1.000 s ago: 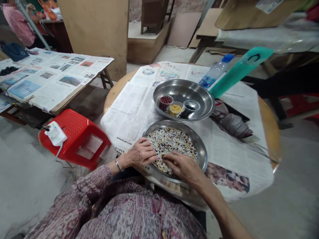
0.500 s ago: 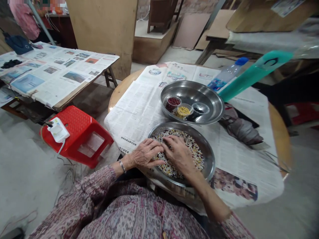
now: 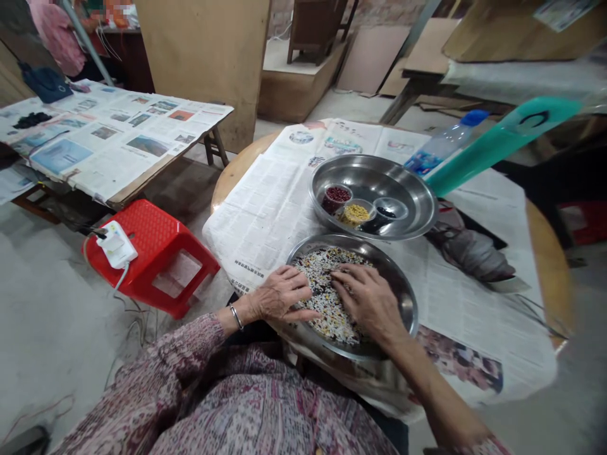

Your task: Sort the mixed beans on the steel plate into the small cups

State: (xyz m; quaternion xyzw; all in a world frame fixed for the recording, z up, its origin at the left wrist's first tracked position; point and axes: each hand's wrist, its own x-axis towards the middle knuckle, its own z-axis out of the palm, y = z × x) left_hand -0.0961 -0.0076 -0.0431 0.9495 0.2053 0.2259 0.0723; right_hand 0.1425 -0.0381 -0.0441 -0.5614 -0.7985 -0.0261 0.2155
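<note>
Round table [image 3: 547, 259], newspaper [image 3: 265, 215] over it. Rear steel basin [image 3: 410, 189]; near basin [image 3: 403, 294] just in front, mixed grains [image 3: 325, 306] inside. Right hand [image 3: 372, 300] at the grains, fingers bent — whether gripping any, cannot tell. Left hand [image 3: 282, 294] at near basin's left side, fingers loosely open. Three cups [image 3: 356, 215] in rear basin — red, yellow, dark contents.

This looks like a rough workroom: bare grey floor [image 3: 61, 303], brick wall [image 3: 386, 16], upright wooden board [image 3: 203, 63], newspaper-covered round surface [image 3: 550, 265], and a power adapter [image 3: 116, 245] on a red plastic stool [image 3: 159, 230].
</note>
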